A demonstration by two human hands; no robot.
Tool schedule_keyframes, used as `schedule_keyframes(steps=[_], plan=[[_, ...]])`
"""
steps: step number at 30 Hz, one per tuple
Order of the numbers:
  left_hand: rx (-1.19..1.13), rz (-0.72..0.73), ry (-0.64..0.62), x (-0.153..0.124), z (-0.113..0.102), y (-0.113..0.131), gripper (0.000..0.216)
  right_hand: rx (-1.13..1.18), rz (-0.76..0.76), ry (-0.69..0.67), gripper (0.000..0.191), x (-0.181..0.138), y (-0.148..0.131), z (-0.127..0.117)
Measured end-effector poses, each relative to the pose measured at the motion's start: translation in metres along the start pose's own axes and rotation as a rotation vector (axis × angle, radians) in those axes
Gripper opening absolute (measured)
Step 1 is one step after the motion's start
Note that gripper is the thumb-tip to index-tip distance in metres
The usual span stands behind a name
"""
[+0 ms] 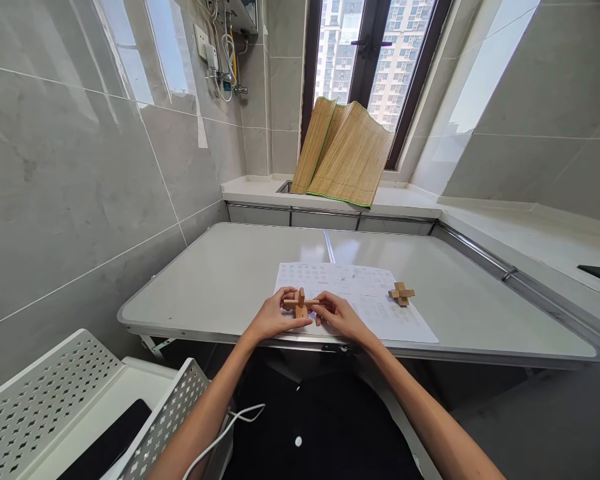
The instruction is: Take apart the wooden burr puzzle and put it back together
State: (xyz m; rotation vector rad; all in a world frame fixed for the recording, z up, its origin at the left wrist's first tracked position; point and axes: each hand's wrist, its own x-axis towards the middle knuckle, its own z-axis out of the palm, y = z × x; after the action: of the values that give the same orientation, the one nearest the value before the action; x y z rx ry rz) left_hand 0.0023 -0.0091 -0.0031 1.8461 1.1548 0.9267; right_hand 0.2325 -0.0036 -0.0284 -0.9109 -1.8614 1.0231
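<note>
On my screen, a black garment (pixel 325 420) fills six o'clock, its cloth plain and dark with soft folds. Two pale buttons sit on it, one above the other: the lower button (pixel 299 441) is round and white, the upper button (pixel 298 388) only a small light spot, too small for me to make out. The left arm (pixel 207 407), at seven o'clock, and right arm (pixel 425 407), between four and five, are bare to the hands (pixel 343 318), likewise bare.

The head view looks forward and down across the folding table (pixel 220 273) from its near edge, facing the casement window (pixel 364 53).
</note>
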Motion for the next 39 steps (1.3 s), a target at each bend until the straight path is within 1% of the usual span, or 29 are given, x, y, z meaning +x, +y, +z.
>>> schedule_keyframes(steps=[5, 11, 16, 22, 26, 32, 39], plan=[[-0.021, 0.029, 0.01, 0.001, 0.001, 0.001, 0.076, 0.022, 0.007, 0.012, 0.031, 0.0, 0.0, -0.001], [-0.014, 0.059, 0.007, -0.001, 0.0, 0.0, 0.075, 0.062, 0.022, -0.013, 0.036, -0.001, -0.002, -0.001], [-0.013, 0.085, 0.018, -0.002, 0.0, 0.001, 0.077, 0.012, 0.013, 0.006, 0.034, -0.003, -0.007, 0.0], [-0.012, 0.063, 0.035, -0.001, 0.0, -0.006, 0.076, -0.005, 0.007, 0.013, 0.033, -0.003, -0.006, 0.001], [-0.016, 0.059, 0.037, 0.0, 0.0, -0.006, 0.077, -0.001, 0.0, 0.008, 0.032, -0.003, -0.004, 0.001], [-0.095, 0.049, 0.052, 0.001, 0.002, -0.003, 0.075, -0.045, 0.014, 0.11, 0.032, -0.003, -0.007, 0.0], [-0.128, 0.044, 0.067, 0.003, 0.001, -0.009, 0.074, -0.04, 0.013, 0.06, 0.034, -0.002, -0.003, 0.001]])
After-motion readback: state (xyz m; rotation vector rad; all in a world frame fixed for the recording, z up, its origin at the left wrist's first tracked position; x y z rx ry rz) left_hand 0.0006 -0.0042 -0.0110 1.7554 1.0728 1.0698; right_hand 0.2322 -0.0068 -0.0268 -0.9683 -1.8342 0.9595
